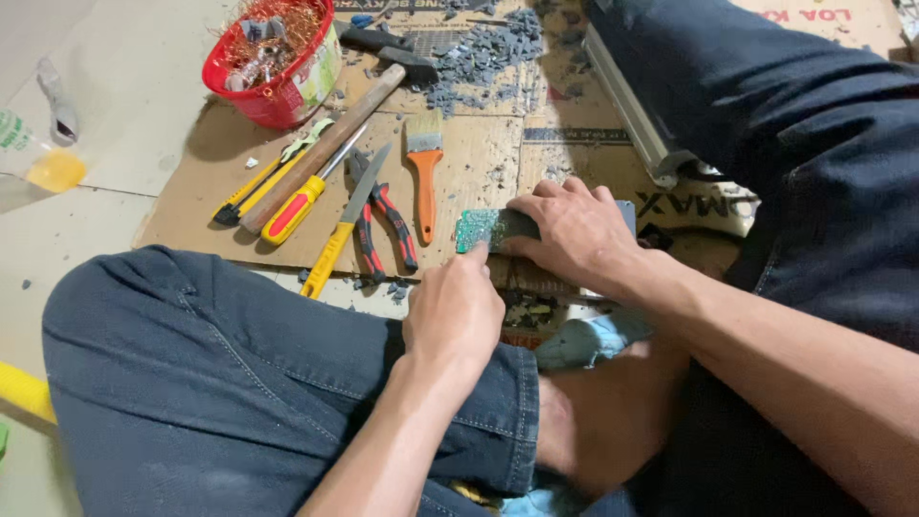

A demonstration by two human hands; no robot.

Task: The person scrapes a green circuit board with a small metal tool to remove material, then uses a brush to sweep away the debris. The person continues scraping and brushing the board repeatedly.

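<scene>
Green circuit board (pixel 483 230) lies at the near edge of the cardboard sheet (pixel 191 215) on the floor, betw. the person's knees. Right hand (pixel 574 235) is pressed flat over the board's right part, fingers together, covering most of it. Left hand (pixel 455 306) is curled shut w/ fingertips at the board's near left corner; can't tell if it holds a tool. Just left of the board: orange-handled brush (pixel 424 163), red-black pliers (pixel 383 225), yellow-handled chisel (pixel 345 225), red-yellow screwdriver (pixel 302 201), wooden-handled hammer (pixel 335 134). Red basket (pixel 287 91) w/ copper wire at the far left corner; grey debris (pixel 488 57) along the far edge.
</scene>
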